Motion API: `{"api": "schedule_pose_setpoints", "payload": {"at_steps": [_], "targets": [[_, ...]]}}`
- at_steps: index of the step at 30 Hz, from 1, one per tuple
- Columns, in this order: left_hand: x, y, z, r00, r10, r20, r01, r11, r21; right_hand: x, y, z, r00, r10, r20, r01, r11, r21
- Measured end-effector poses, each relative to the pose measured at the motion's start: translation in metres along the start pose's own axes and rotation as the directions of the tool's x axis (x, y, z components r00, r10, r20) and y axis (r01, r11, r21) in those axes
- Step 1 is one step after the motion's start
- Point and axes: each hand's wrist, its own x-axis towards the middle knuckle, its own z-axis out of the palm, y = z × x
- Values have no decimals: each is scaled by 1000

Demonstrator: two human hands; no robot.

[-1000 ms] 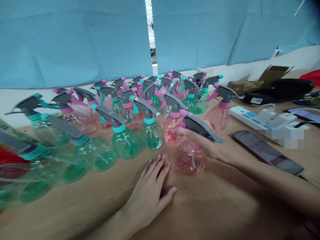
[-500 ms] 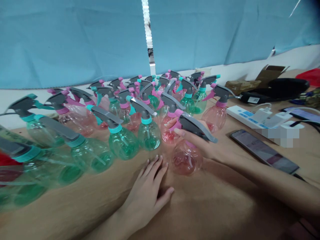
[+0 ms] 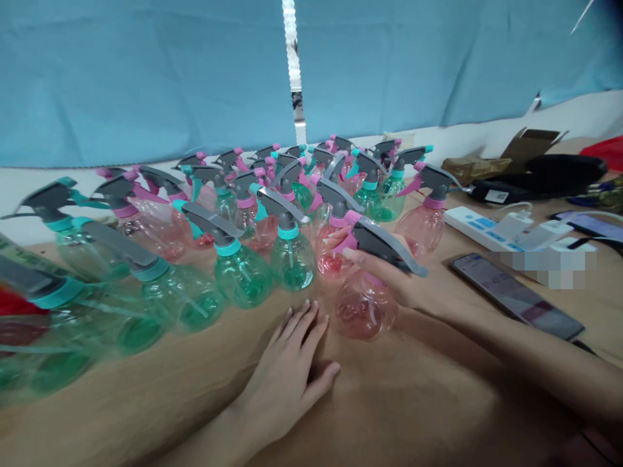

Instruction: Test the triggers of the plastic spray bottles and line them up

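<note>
My right hand [image 3: 389,275] is wrapped round the neck of a pink spray bottle [image 3: 363,310] with a grey trigger head [image 3: 384,243]; the bottle stands on the wooden table [image 3: 413,402] at the front of a crowd of bottles. My left hand [image 3: 292,370] lies flat on the table with its fingers stretched out, fingertips just left of that bottle's base. A green spray bottle [image 3: 292,256] and another green bottle [image 3: 241,275] stand right behind my left hand. A pink bottle [image 3: 333,256] stands behind the held one.
Several green and pink spray bottles fill the table's back and left. A phone [image 3: 516,295] lies to the right, with a white power strip [image 3: 491,230], chargers and a second phone [image 3: 591,224] beyond. A black bag [image 3: 549,172], cardboard and blue curtain [image 3: 146,71] sit behind.
Hardly anything moved: the view shifted slightly, while my right hand keeps its hold on the pink bottle and my left hand stays flat on the table.
</note>
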Motion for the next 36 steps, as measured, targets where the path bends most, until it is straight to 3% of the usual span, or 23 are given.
{"api": "schedule_pose_setpoints", "payload": {"at_steps": [13, 22, 31, 36], "targets": [[0, -2, 2, 1000, 12, -29, -13, 1000, -21, 3, 8, 5, 1000, 12, 28, -13, 999, 40], [-1, 0, 0, 1000, 11, -19, -11, 1000, -9, 0, -5, 2, 998, 55, 26, -58, 994, 89], [0, -1, 1, 999, 7, -41, -8, 1000, -30, 4, 6, 5, 998, 37, 51, -42, 995, 95], [-1, -1, 1, 998, 13, -55, -14, 999, -30, 3, -3, 0, 996, 38, 80, -45, 995, 91]]}}
